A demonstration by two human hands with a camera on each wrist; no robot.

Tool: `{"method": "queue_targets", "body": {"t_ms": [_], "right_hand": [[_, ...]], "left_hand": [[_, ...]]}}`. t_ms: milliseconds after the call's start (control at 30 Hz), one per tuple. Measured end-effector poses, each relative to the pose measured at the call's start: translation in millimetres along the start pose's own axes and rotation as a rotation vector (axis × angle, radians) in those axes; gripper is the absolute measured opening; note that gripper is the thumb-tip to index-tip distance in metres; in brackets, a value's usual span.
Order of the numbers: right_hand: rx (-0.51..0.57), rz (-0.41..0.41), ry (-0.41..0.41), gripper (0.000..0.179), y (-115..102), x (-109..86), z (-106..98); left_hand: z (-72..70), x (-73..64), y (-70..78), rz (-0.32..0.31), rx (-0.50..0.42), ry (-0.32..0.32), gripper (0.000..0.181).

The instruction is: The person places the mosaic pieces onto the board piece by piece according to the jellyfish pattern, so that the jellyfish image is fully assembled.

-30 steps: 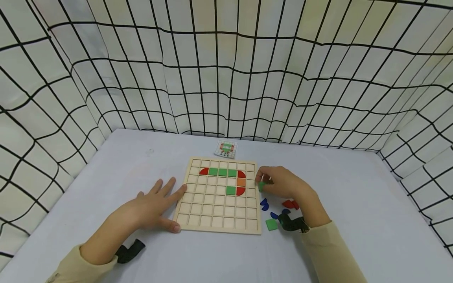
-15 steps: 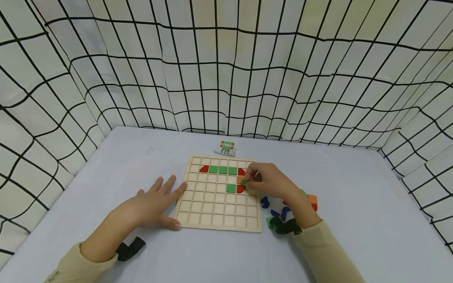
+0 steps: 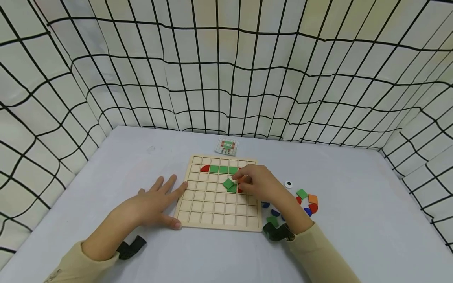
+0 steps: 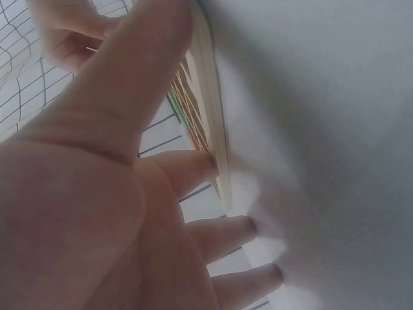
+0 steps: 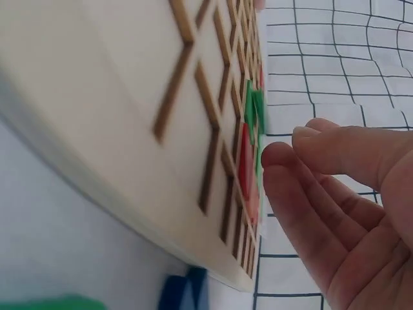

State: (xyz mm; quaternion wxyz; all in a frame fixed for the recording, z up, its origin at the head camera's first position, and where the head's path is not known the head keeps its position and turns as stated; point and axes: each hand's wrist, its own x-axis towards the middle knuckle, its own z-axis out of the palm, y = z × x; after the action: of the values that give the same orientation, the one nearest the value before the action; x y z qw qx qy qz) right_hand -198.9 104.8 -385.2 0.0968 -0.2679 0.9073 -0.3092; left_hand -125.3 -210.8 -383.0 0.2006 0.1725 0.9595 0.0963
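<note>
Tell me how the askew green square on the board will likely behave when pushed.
The askew green square looks thin and sharp-cornered, so probably light and stiff. It seems to overlap another green tile, so it may slide or tip.

The head view looks forward and down from above and behind the left hand (image 3: 150, 208) and right hand (image 3: 260, 182), far enough back for both and the gridded board (image 3: 216, 208). Each wrist view looks from very near, on its hand's palm side, low along the board, which all three share; the left one also catches the right hand.
</note>
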Motion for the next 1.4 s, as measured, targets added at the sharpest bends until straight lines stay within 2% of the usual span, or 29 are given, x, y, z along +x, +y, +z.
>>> {"method": "queue_targets", "body": {"t_ms": [133,333,567,667,800,900,1167,1300,1400], "right_hand": [[-0.065,-0.018,0.005,0.02,-2,-1.6,1],[-0.19,-0.151,-0.071,0.026,-4,-1.4,9],[-0.33,-0.225,-0.119,0.035,-8,-3.1,13],[-0.334,-0.236,-0.145,0.037,-11,-4.4,14],[-0.333,-0.194,-0.184,0.04,-14,-5.8,15],[-0.329,-0.186,-0.173,0.04,-14,-6.2,16],[-0.32,-0.239,-0.144,0.04,-13,-3.5,13],[-0.269,-0.205,-0.115,0.037,-7,-1.5,5],[-0.212,-0.146,-0.113,0.035,-1,-2.5,-6]], "left_hand": [[0.3,-0.3,-0.9,0.002,0.007,0.002,0.112],[1.0,-1.4,-0.2,0.004,0.004,0.0,0.112],[-0.1,-1.0,1.5,0.006,0.008,-0.003,0.112],[-0.6,-0.8,2.9,0.004,0.008,-0.006,0.111],[-1.6,-0.4,3.0,0.004,0.009,-0.004,0.112],[-2.1,-0.6,3.0,0.005,0.005,-0.003,0.112],[-3.1,-1.5,3.6,0.002,0.004,-0.004,0.111],[-3.9,-1.4,3.8,-0.003,0.004,-0.007,0.111],[-4.1,-0.9,4.2,-0.005,0.005,-0.009,0.111]]}}
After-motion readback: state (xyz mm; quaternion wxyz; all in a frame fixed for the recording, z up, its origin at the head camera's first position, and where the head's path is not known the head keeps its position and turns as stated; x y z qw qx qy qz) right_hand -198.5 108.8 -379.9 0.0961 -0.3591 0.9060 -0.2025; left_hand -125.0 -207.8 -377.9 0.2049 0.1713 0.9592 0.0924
